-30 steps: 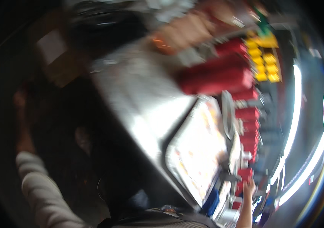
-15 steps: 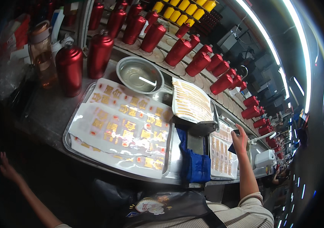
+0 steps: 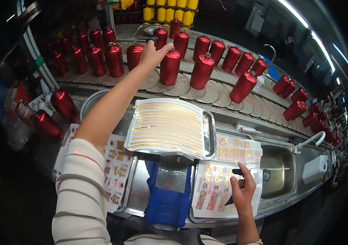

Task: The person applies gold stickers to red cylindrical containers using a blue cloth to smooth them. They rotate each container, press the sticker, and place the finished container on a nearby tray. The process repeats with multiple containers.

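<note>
My left hand point(image 3: 155, 55) reaches over the conveyor among red metallic bottles, thumb and fingers apart. Its thumb is beside the neck of a red bottle point(image 3: 170, 68); whether they touch is hard to tell. Something black covers or sits at a fingertip. Above a sheet of gold decals point(image 3: 211, 200) at the right, my right hand point(image 3: 244, 191) has its fingers bent around a dark blue flat piece point(image 3: 229, 201), mostly hidden by the hand. Black also shows at a finger there. Between my arms, a white sheet of gold strips point(image 3: 167, 128) lies on a raised metal tray point(image 3: 211, 136).
Several red bottles stand along the conveyor's round plates point(image 3: 184, 92). A blue cloth point(image 3: 167, 208) lies at the front middle. At right are a sink point(image 3: 280, 190), a white tap point(image 3: 310, 141) and a white jug point(image 3: 316, 168). A metal bowl point(image 3: 90, 102) is partly behind my left arm.
My left hand has swung from the low left up to the conveyor bottles. My right hand stays over the right-hand decal sheets, still with the dark blue piece. The view has turned.
</note>
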`<action>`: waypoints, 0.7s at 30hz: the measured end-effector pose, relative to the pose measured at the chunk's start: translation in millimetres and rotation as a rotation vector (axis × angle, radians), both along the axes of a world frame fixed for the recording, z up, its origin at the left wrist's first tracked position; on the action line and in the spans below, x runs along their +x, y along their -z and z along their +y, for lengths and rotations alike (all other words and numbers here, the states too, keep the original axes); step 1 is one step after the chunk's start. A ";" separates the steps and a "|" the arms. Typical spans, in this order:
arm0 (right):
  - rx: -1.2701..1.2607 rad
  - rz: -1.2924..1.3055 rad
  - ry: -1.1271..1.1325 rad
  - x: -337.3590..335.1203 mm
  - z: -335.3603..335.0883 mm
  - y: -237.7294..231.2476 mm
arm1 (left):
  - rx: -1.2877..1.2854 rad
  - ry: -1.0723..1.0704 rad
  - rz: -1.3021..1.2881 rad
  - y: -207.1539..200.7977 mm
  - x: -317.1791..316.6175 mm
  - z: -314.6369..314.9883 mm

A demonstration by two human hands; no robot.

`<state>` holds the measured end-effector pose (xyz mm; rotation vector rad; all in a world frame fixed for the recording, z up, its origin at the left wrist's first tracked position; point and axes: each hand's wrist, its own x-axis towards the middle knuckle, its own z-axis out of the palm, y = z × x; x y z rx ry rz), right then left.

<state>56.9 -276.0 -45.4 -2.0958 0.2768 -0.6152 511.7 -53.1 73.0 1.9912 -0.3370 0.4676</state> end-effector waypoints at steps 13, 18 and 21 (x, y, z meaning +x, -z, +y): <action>0.327 -0.053 0.344 -62.6 -65.8 25.0 | -0.309 0.090 -0.093 83.2 45.5 -162.1; 0.267 -0.032 0.224 -58.0 -55.7 8.7 | -0.662 0.348 0.054 34.5 -15.8 -138.0; 0.116 -0.046 0.116 -45.5 -43.4 -18.8 | -0.689 0.501 0.136 -24.6 -101.7 -100.0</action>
